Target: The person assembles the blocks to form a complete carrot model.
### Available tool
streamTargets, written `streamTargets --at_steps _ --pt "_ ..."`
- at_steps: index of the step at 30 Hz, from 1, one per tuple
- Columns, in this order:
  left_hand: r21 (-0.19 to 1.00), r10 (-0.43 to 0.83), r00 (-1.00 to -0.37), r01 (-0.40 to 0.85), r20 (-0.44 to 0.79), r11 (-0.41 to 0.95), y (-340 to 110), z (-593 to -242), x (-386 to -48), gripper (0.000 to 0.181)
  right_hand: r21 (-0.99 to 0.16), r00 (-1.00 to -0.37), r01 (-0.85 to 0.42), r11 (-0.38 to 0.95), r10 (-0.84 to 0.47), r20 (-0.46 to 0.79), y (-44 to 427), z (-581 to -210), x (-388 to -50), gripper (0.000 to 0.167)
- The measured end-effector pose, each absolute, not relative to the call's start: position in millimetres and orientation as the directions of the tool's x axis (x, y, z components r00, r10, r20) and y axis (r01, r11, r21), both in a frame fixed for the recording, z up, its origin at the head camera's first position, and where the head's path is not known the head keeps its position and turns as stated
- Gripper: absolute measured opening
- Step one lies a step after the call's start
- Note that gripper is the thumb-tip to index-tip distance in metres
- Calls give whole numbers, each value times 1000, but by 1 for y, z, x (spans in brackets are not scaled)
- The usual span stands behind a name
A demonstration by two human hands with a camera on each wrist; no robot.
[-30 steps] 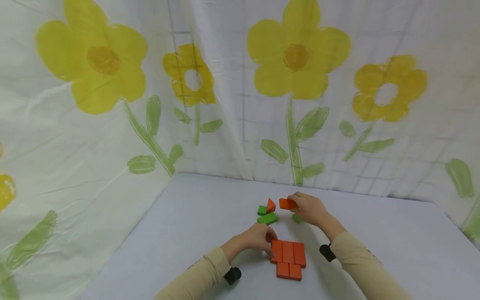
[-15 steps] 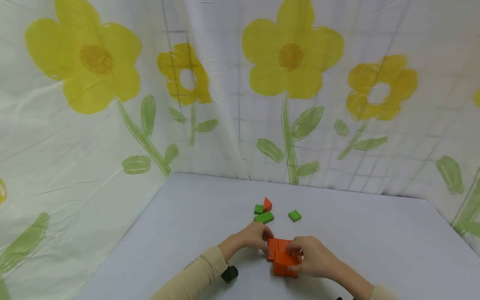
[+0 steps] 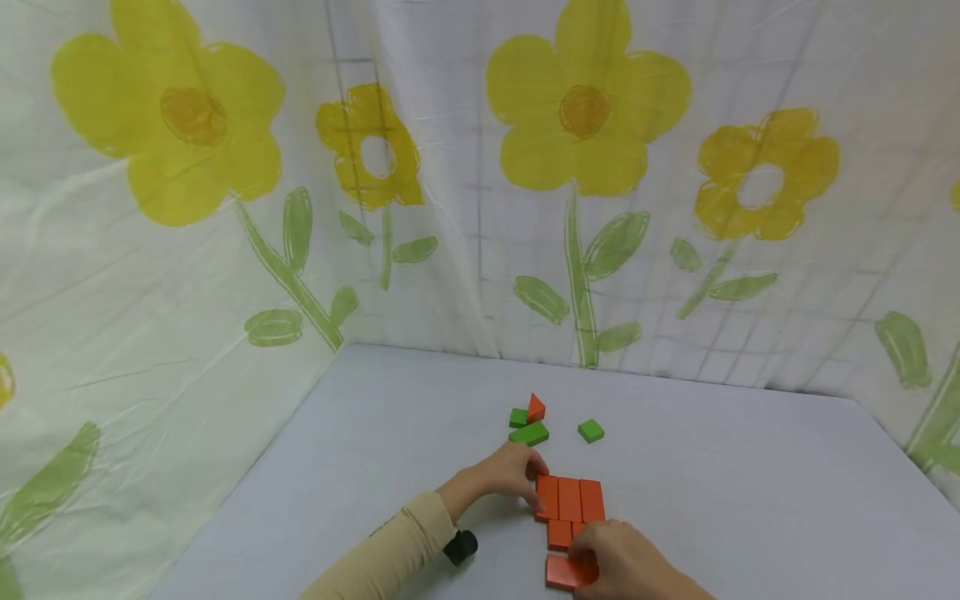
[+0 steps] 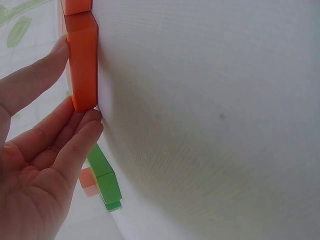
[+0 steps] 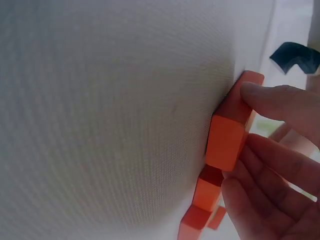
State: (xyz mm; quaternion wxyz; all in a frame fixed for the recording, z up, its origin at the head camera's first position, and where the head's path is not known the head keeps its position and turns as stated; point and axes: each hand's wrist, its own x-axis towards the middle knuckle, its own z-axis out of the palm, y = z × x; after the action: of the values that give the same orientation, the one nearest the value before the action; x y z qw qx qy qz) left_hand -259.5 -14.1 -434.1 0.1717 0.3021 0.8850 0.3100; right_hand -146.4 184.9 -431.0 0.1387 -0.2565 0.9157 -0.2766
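Three long orange blocks lie side by side, and my left hand (image 3: 510, 471) holds the leftmost block (image 3: 547, 498), thumb at its near end and fingers at its far end. In the left wrist view this block (image 4: 82, 62) stands between thumb and fingertips. Two shorter orange blocks (image 3: 558, 534) adjoin the near side of the row, one partly behind my right hand (image 3: 628, 562). That hand grips another orange block (image 3: 561, 572) between thumb and fingers, just nearer than the short ones. The right wrist view shows this gripped block (image 5: 227, 142) low against the table.
Farther back are a small green block (image 3: 518, 418), a longer green block (image 3: 529, 434) and an orange triangular block (image 3: 536, 408), grouped closely. Another green block (image 3: 591, 431) lies to their right. A flower-printed curtain (image 3: 450, 275) borders the white table (image 3: 390, 417).
My right hand has carried an orange block from the back, beside the green blocks, over the row to its near side. The left hand has stayed at the leftmost block.
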Motion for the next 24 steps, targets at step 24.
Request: streamTargets --at_steps 24 --pt "652 625 -768 405 -137 641 -14 -434 -259 38 -519 -841 -421 744 -535 -84 183 -429 -151 24"
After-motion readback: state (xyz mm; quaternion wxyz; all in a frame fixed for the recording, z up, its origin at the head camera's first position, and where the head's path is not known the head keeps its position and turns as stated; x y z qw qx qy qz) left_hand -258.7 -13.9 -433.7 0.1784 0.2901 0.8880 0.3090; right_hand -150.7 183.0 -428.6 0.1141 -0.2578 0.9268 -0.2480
